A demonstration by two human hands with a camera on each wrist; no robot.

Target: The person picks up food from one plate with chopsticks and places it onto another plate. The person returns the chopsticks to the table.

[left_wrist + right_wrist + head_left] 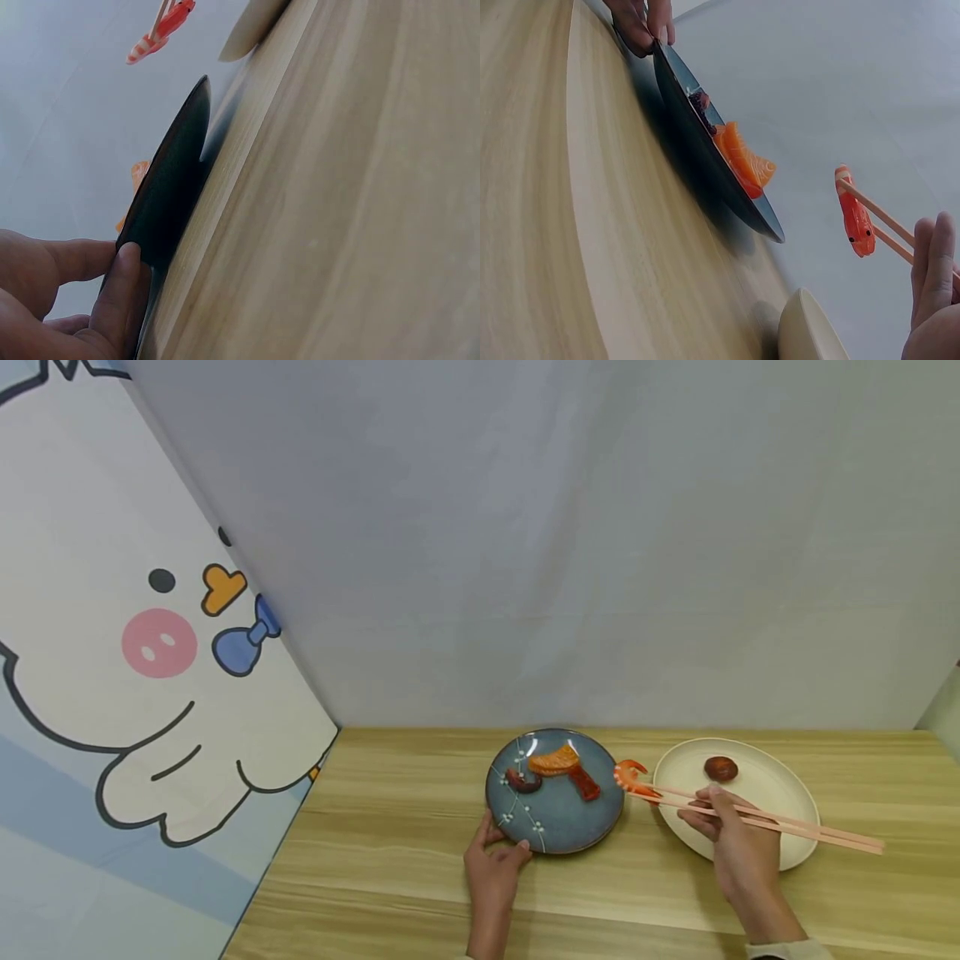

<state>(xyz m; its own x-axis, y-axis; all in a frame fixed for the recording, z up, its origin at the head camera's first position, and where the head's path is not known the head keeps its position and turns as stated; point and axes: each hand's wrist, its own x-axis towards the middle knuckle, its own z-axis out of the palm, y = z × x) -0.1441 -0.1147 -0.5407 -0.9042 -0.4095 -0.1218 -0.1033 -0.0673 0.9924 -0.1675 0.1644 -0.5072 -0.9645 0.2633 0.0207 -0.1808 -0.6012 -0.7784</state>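
Note:
My right hand [742,856] holds a pair of pale pink chopsticks [832,835]. Between their tips is an orange-red shrimp [857,221], held up in the air between the two plates. With thumb and fingers, my left hand [495,870] pinches the near left rim of a blue plate [558,827] decorated with white blossoms. On that plate lie an orange salmon slice [553,762], a dark red strip [584,783] and a dark purplish curled piece [522,781]. Below the right hand stands a cream plate [795,818] with a round brown piece [721,768] near its far side.
Both plates stand on a wood-grain table [375,860]. A pale grey curtain-like backdrop [562,568] rises along the far edge. On the left is a panel [90,568] printed with a white cartoon figure.

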